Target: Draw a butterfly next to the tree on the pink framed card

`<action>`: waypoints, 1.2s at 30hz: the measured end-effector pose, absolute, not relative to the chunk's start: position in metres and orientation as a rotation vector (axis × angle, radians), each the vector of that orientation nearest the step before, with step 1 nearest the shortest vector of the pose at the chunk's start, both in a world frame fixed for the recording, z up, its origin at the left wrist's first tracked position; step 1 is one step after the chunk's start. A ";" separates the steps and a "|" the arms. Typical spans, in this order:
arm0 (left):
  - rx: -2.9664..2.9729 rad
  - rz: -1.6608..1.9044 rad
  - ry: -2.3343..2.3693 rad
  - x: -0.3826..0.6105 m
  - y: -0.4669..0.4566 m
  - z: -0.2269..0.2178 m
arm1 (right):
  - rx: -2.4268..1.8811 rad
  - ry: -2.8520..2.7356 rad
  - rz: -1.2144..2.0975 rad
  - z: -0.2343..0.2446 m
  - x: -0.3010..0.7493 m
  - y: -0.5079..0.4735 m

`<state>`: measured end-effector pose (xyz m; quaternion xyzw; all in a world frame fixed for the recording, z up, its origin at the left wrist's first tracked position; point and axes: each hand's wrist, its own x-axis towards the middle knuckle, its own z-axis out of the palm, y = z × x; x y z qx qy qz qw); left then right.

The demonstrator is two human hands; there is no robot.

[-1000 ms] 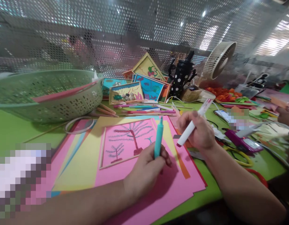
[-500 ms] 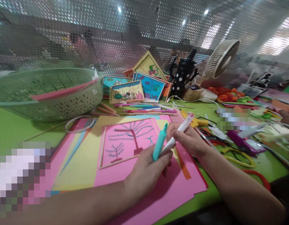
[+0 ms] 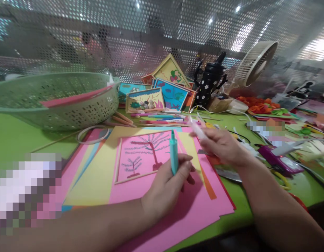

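Green table [image 3: 9,140] is crowded with coloured paper. At 11 o'clock lies the pink tree drawing [image 3: 141,157]. My left hand [image 3: 167,189] clasps the teal marker [image 3: 173,154] upright beside its corner. At 1 o'clock my right hand [image 3: 225,147] pinches a blurred white marker [image 3: 197,131]. I judge markers are being swapped; drawing needs a tip turned down.

Bright overhead glare, blurred edges.
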<state>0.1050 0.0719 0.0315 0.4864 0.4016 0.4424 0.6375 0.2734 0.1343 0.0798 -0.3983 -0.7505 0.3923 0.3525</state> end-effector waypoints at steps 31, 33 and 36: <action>1.138 0.976 0.762 0.103 0.076 0.028 | -0.929 -1.773 1.380 0.069 0.258 0.127; 1.178 0.958 0.757 0.103 0.074 0.028 | -0.919 -1.771 1.376 0.066 0.255 0.125; 1.305 0.912 0.802 0.102 0.072 0.029 | -0.924 -1.756 1.351 0.064 0.251 0.122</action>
